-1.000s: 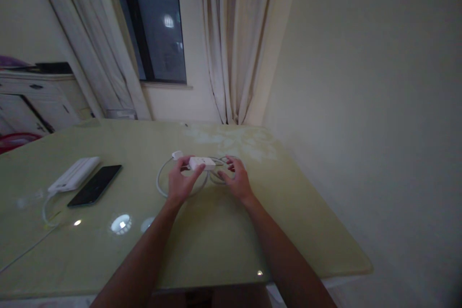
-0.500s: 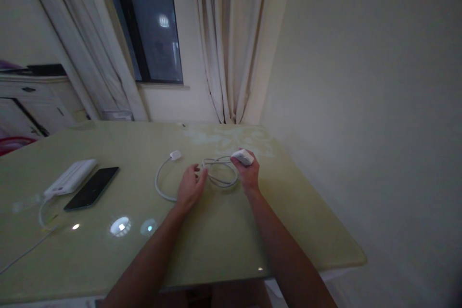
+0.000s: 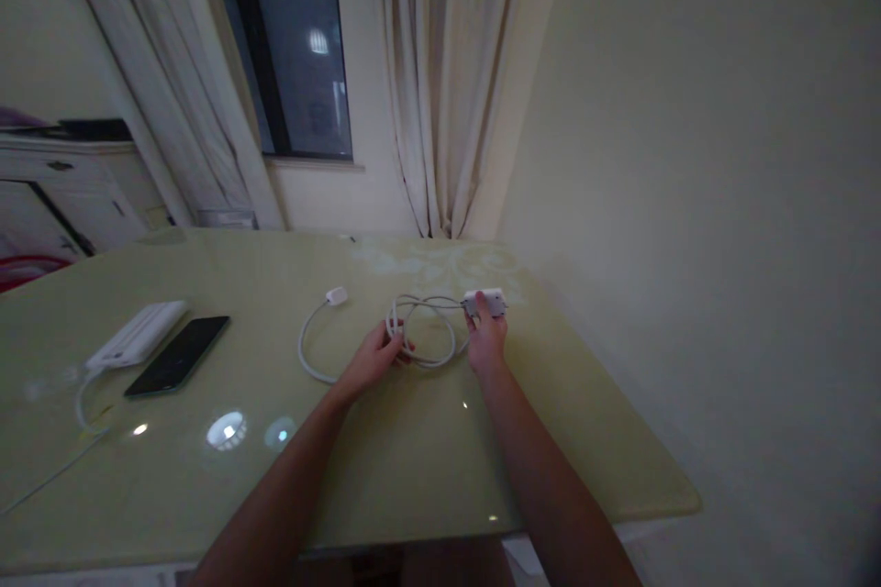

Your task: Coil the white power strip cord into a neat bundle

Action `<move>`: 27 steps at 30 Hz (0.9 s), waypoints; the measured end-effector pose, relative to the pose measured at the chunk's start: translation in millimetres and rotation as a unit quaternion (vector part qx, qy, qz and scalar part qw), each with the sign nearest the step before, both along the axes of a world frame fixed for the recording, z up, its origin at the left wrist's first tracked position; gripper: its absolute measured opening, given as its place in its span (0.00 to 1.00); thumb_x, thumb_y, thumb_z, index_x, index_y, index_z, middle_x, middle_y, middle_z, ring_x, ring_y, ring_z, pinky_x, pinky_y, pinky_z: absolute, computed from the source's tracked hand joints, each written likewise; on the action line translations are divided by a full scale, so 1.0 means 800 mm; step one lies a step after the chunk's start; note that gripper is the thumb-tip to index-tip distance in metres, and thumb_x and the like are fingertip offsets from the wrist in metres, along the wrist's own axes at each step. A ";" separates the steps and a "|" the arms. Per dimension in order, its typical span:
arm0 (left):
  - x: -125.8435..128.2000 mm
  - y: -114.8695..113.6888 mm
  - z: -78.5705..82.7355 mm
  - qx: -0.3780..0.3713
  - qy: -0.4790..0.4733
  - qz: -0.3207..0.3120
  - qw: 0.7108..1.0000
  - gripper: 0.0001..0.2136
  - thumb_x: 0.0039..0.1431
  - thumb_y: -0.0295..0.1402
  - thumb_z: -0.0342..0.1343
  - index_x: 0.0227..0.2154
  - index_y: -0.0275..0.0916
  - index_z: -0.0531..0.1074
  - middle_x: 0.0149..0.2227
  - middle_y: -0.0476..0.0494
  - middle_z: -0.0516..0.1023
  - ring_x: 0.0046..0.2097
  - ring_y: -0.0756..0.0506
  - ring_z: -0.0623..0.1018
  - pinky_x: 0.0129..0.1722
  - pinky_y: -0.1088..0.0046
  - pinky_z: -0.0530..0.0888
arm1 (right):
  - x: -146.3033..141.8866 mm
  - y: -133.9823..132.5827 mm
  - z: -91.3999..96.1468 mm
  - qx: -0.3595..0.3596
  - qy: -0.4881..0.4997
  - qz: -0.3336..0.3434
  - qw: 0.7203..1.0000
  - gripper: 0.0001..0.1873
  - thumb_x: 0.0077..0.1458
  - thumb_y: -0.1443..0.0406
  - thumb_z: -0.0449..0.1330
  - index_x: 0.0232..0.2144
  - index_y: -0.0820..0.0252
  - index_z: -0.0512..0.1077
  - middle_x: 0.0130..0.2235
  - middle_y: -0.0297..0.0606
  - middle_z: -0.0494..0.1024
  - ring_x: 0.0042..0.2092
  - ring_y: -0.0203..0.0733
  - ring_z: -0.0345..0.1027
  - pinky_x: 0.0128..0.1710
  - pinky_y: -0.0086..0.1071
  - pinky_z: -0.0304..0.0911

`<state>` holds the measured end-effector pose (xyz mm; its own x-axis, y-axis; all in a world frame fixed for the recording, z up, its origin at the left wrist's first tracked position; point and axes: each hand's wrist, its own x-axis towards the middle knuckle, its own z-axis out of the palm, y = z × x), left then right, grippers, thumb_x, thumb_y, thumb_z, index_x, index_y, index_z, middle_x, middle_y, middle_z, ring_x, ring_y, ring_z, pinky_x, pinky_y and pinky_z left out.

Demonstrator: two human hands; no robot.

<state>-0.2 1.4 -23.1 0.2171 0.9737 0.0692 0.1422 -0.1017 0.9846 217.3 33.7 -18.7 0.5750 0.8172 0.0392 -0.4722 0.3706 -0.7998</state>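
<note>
A white power adapter block (image 3: 485, 300) is gripped in my right hand (image 3: 485, 341), just above the green table (image 3: 413, 459) near its far right side. Its white cable (image 3: 423, 330) lies in loops between my hands. My left hand (image 3: 377, 358) pinches the left side of these loops. From there the cable curves left across the table to a small white plug (image 3: 337, 295) lying flat.
A black phone (image 3: 179, 354) and a white power bank (image 3: 136, 334) with a thin white lead lie at the table's left. A window with pale curtains (image 3: 440, 83) is behind the table. A wall stands close on the right.
The white block passed from my left hand to my right and moved right. My left hand took hold of the cable loops. The loops have spread out between both hands.
</note>
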 end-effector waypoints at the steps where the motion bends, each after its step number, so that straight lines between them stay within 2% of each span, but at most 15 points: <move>1: 0.000 -0.001 0.002 0.005 -0.006 -0.006 1.000 0.26 0.58 0.51 0.54 0.52 0.37 0.66 0.38 0.40 0.83 0.30 0.44 0.80 0.30 0.68 0.74 | 0.003 0.000 -0.001 0.000 0.013 -0.006 1.000 0.26 0.41 0.51 0.73 0.39 0.55 0.70 0.39 0.32 0.80 0.43 0.39 0.76 0.40 0.33 0.75; 5: -0.011 0.002 0.006 0.052 0.038 -0.004 0.998 0.24 0.61 0.50 0.52 0.51 0.36 0.69 0.39 0.40 0.83 0.30 0.46 0.78 0.32 0.68 0.74 | 0.007 0.002 -0.003 -0.019 0.042 -0.001 0.999 0.26 0.42 0.52 0.73 0.39 0.53 0.69 0.39 0.31 0.80 0.42 0.38 0.76 0.38 0.33 0.77; 9: -0.024 0.013 -0.001 0.114 0.124 0.035 0.985 0.18 0.61 0.45 0.50 0.43 0.37 0.74 0.36 0.42 0.83 0.40 0.40 0.81 0.44 0.63 0.75 | 0.005 0.001 -0.002 -0.045 0.051 0.004 0.998 0.26 0.39 0.57 0.74 0.40 0.54 0.70 0.38 0.29 0.80 0.40 0.37 0.77 0.35 0.30 0.77; 13: -0.033 0.023 -0.007 0.134 0.226 0.098 0.960 0.18 0.64 0.45 0.48 0.44 0.38 0.75 0.37 0.39 0.83 0.38 0.39 0.80 0.43 0.62 0.74 | 0.002 0.001 0.001 -0.029 0.050 0.000 0.998 0.28 0.35 0.61 0.76 0.38 0.56 0.68 0.39 0.31 0.80 0.41 0.37 0.77 0.40 0.31 0.77; 17: -0.051 0.031 -0.009 0.160 0.257 0.176 0.937 0.21 0.69 0.45 0.41 0.46 0.38 0.75 0.43 0.34 0.82 0.45 0.38 0.80 0.48 0.61 0.73 | 0.001 0.002 0.002 -0.044 0.025 -0.034 0.998 0.33 0.33 0.65 0.76 0.41 0.55 0.66 0.40 0.30 0.78 0.41 0.36 0.76 0.42 0.30 0.75; 21: -0.080 0.032 -0.007 0.123 0.291 0.242 0.917 0.21 0.65 0.43 0.46 0.50 0.34 0.72 0.46 0.32 0.81 0.43 0.39 0.81 0.47 0.61 0.74 | 0.004 0.001 0.002 -0.079 0.020 -0.038 0.996 0.32 0.38 0.65 0.74 0.45 0.53 0.64 0.40 0.31 0.77 0.41 0.37 0.76 0.41 0.30 0.75; 23: -0.091 0.027 -0.001 0.087 0.315 0.234 0.916 0.25 0.62 0.48 0.50 0.52 0.33 0.72 0.47 0.31 0.81 0.42 0.38 0.81 0.44 0.61 0.74 | 0.007 0.000 0.001 -0.099 -0.007 -0.055 0.993 0.32 0.39 0.65 0.73 0.45 0.52 0.64 0.40 0.32 0.76 0.41 0.38 0.76 0.41 0.31 0.75; 25: -0.096 0.020 0.006 0.049 0.354 0.202 0.912 0.27 0.58 0.53 0.55 0.50 0.35 0.74 0.47 0.33 0.81 0.45 0.36 0.80 0.44 0.60 0.73 | 0.011 0.000 -0.001 -0.116 -0.054 -0.074 0.989 0.32 0.37 0.66 0.73 0.45 0.53 0.63 0.40 0.32 0.75 0.40 0.38 0.74 0.41 0.32 0.75; 27: -0.093 0.013 0.012 0.026 0.402 0.156 0.902 0.24 0.56 0.54 0.59 0.45 0.39 0.77 0.48 0.36 0.82 0.49 0.35 0.79 0.46 0.60 0.72 | 0.015 -0.002 -0.003 -0.128 -0.095 -0.080 0.984 0.32 0.37 0.67 0.72 0.45 0.54 0.63 0.39 0.31 0.74 0.39 0.37 0.73 0.41 0.33 0.74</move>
